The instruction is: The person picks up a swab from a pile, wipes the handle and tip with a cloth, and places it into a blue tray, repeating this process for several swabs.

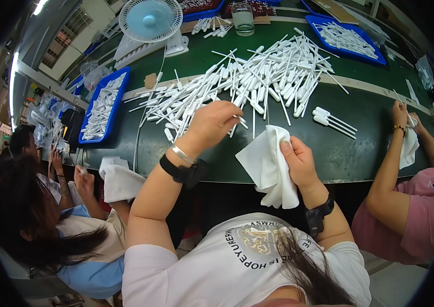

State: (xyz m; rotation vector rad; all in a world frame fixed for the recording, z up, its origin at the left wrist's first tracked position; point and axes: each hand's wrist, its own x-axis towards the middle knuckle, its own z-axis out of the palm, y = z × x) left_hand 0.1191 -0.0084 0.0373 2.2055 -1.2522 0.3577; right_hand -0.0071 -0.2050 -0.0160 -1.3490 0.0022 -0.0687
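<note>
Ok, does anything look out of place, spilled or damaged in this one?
Nothing looks clearly damaged. One mild oddity: a brown scrap near the left end of the heaped white sticks, unlike the pieces around it. A small group of sticks lies apart, rightward.

Bright, even indoor light, glaring tube lamps at upper left, sticks and cloth bright white, soft shading in the folds, deep shadow under the bench, middle fairly sharp, far left softer, bench edges bowed, black fisheye corners.
</note>
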